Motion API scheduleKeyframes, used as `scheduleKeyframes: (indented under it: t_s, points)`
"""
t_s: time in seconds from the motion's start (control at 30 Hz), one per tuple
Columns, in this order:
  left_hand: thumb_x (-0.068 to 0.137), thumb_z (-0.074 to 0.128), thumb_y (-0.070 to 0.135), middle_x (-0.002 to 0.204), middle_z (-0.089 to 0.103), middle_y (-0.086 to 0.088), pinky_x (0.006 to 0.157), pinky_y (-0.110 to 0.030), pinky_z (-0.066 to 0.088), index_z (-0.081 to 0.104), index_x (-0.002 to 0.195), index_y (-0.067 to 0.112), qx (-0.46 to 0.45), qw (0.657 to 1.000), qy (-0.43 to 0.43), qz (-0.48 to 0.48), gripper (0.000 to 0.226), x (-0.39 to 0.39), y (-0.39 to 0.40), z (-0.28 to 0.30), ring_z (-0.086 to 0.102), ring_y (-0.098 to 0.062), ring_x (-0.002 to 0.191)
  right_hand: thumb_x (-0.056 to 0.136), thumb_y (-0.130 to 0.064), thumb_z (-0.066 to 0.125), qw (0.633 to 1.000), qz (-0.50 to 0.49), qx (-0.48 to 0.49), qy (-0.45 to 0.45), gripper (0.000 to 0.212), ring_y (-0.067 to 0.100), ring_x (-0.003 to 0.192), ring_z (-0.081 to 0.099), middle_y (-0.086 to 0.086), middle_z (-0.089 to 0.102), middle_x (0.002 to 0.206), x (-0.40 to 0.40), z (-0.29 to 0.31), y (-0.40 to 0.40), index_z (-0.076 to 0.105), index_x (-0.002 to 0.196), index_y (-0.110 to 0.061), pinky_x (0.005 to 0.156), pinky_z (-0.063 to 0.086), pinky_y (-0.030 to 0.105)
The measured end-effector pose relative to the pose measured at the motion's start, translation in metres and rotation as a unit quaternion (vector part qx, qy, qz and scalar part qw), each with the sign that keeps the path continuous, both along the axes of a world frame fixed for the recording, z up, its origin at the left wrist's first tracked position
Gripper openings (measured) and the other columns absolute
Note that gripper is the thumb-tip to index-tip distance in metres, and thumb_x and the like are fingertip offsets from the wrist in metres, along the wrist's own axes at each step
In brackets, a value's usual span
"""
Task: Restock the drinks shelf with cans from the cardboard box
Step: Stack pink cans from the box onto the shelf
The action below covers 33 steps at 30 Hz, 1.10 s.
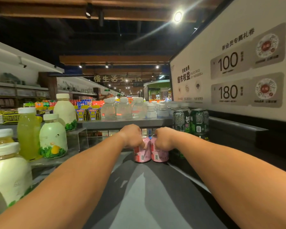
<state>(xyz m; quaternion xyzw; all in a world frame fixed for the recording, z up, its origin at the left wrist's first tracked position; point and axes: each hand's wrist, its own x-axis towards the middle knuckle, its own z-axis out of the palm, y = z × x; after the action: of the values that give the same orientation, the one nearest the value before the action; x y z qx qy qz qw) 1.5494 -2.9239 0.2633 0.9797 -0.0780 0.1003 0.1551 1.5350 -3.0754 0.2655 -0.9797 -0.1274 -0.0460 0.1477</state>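
Both forearms are reaching toward twelve o'clock; left hand and right hand are each gripping an upright pink can, side by side, touching, on the gray shelf.

Two hands are showing, the left hand and the right hand, and each is gripping one of two pink cans, the left pink can and the right pink can, standing side by side on the grey shelf. Two dark green cans are standing just right of them. At the left, six white-capped juice bottles are showing. On the raised shelf behind, clear bottles are crowding together, too many and too blurred to count.
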Motion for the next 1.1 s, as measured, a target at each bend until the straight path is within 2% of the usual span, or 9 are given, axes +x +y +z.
scheduleKeyframes:
  t_s: [0.1, 0.23, 0.37, 0.5, 0.63, 0.73, 0.83, 0.97, 1.1]
  points:
    - [0.073, 0.086, 0.032, 0.094, 0.071, -0.01, 0.072, -0.035, 0.049, 0.07, 0.09, 0.008, -0.017, 1.0, -0.003, -0.003, 0.034, 0.004, 0.003, -0.004, 0.059, -0.025, 0.081, 0.093, -0.015, 0.058, 1.0, 0.0, -0.009, -0.005, 0.019, 0.018, 0.075, 0.052, 0.002, 0.052, 0.083, 0.001, -0.001, 0.0, 0.062, 0.11, -0.008, 0.056, 0.037, 0.024]
    - [0.071, 0.088, 0.031, 0.09, 0.071, -0.007, 0.071, -0.033, 0.046, 0.066, 0.083, 0.013, -0.055, 0.998, -0.008, -0.008, 0.03, 0.004, 0.007, -0.009, 0.064, -0.027, 0.087, 0.095, -0.017, 0.055, 1.0, -0.007, -0.027, 0.001, 0.023, 0.024, 0.087, 0.06, 0.014, 0.065, 0.11, 0.003, -0.001, 0.002, 0.062, 0.114, -0.005, 0.07, 0.046, 0.032]
    - [0.073, 0.088, 0.034, 0.106, 0.073, -0.005, 0.077, -0.031, 0.048, 0.071, 0.107, 0.009, -0.064, 0.998, -0.011, -0.011, 0.046, 0.004, 0.007, -0.01, 0.066, -0.027, 0.1, 0.101, -0.018, 0.043, 0.998, -0.034, -0.057, 0.001, 0.042, 0.032, 0.122, 0.054, 0.018, 0.052, 0.138, -0.002, 0.002, 0.006, 0.046, 0.139, 0.001, 0.099, 0.047, 0.037]
    - [0.076, 0.086, 0.031, 0.115, 0.072, -0.004, 0.09, -0.035, 0.053, 0.07, 0.114, 0.01, -0.051, 0.998, -0.021, -0.01, 0.046, 0.003, 0.004, -0.012, 0.066, -0.028, 0.106, 0.102, -0.023, 0.043, 0.994, -0.028, -0.105, -0.008, 0.04, 0.031, 0.115, 0.058, 0.016, 0.056, 0.132, 0.0, -0.001, 0.006, 0.05, 0.135, -0.001, 0.093, 0.051, 0.037]
    - [0.073, 0.087, 0.034, 0.096, 0.074, -0.004, 0.079, -0.034, 0.054, 0.073, 0.098, 0.012, -0.049, 0.999, -0.016, -0.012, 0.036, 0.005, 0.005, -0.013, 0.068, -0.026, 0.094, 0.102, -0.023, 0.04, 0.993, -0.035, -0.111, -0.011, 0.04, 0.03, 0.116, 0.057, 0.015, 0.056, 0.132, -0.004, -0.001, 0.007, 0.051, 0.134, -0.002, 0.096, 0.05, 0.036]
    - [0.072, 0.088, 0.035, 0.093, 0.074, -0.003, 0.08, -0.036, 0.055, 0.073, 0.094, 0.013, -0.049, 0.999, -0.019, -0.014, 0.035, 0.006, 0.006, -0.014, 0.068, -0.025, 0.091, 0.103, -0.021, 0.038, 0.991, -0.037, -0.126, -0.014, 0.04, 0.03, 0.119, 0.054, 0.016, 0.053, 0.134, -0.008, 0.0, 0.009, 0.049, 0.136, -0.001, 0.098, 0.046, 0.034]
    - [0.074, 0.087, 0.034, 0.104, 0.073, -0.005, 0.079, -0.033, 0.051, 0.071, 0.107, 0.011, -0.041, 0.999, -0.023, -0.016, 0.043, 0.005, 0.006, -0.014, 0.066, -0.026, 0.097, 0.1, -0.027, 0.041, 0.991, -0.042, -0.122, -0.017, 0.046, 0.032, 0.116, 0.056, 0.017, 0.053, 0.135, -0.006, -0.001, 0.01, 0.046, 0.138, -0.002, 0.096, 0.049, 0.039]
    - [0.076, 0.087, 0.04, 0.143, 0.056, -0.008, 0.107, -0.038, 0.046, 0.048, 0.145, 0.01, -0.001, 1.0, -0.015, -0.021, 0.085, -0.003, 0.005, -0.006, 0.054, -0.029, 0.129, 0.095, -0.029, 0.052, 0.993, -0.055, -0.101, -0.025, 0.068, 0.035, 0.124, 0.049, 0.019, 0.034, 0.147, -0.013, 0.008, 0.013, 0.022, 0.152, -0.007, 0.1, 0.048, 0.042]
    - [0.079, 0.085, 0.036, 0.146, 0.053, -0.008, 0.107, -0.036, 0.044, 0.04, 0.15, 0.014, 0.033, 0.999, -0.01, -0.023, 0.087, -0.025, 0.007, 0.022, 0.052, -0.028, 0.13, 0.094, -0.013, 0.047, 0.991, -0.049, -0.112, -0.061, 0.046, 0.028, 0.114, 0.053, 0.016, 0.05, 0.13, -0.041, 0.03, 0.007, 0.043, 0.139, -0.003, 0.096, 0.049, 0.036]
